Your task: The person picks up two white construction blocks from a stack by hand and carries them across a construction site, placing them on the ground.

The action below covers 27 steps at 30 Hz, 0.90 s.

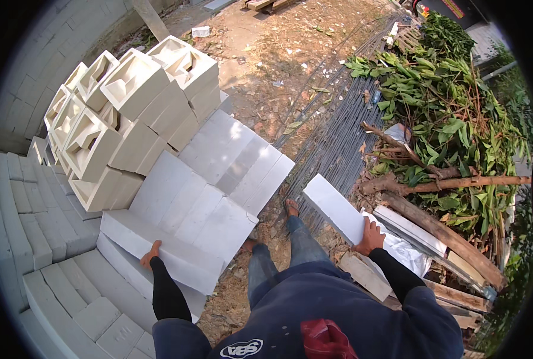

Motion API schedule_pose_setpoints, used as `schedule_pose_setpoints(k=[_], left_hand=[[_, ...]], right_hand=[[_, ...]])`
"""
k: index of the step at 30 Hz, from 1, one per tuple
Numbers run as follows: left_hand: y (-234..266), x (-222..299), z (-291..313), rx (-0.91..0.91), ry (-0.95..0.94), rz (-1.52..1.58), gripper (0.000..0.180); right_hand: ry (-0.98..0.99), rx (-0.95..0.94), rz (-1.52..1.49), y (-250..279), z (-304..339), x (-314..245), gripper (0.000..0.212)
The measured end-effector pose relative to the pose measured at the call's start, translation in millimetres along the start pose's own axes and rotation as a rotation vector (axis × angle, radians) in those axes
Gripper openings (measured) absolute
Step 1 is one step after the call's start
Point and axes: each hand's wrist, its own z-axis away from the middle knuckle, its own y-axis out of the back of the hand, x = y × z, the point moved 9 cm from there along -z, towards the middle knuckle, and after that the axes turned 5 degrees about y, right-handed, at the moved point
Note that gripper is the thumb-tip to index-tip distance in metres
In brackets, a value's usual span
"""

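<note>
My right hand (369, 236) grips the near end of a long pale aerated concrete block (332, 206), held above the ground at my right side. On my left, another long block (171, 248) lies tilted on top of a stack of similar blocks (189, 203). My left hand (150, 255) is closed on the edge of that tilted block, its fingers partly hidden. Black sleeves cover both forearms.
Cream hollow ventilation blocks (135, 84) are piled beyond the stack. More grey blocks (57, 230) stand at the far left. Thin steel bars (332, 125) lie on the ground ahead. Cut leafy branches (440, 125) and timber pieces (446, 239) lie at right.
</note>
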Motion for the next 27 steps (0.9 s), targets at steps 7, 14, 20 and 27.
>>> schedule_pose_setpoints(k=[7,14,20,27], left_hand=[[-16,-8,-67,-0.055,-0.118,-0.114,0.11],[-57,-26,12,-0.171,-0.331,-0.16,0.112],[-74,-53,75,-0.305,-0.517,-0.05,0.104],[-101,-4,151,-0.527,-0.644,-0.266,0.103]], right_hand=[[-0.361,-0.199,-0.283,-117,76,108,0.12],[-0.402,-0.122,-0.688,-227,136,132,0.109],[-0.47,-0.154,-1.049,-257,112,122,0.094],[-0.635,-0.207,-0.98,-261,45,163,0.112]])
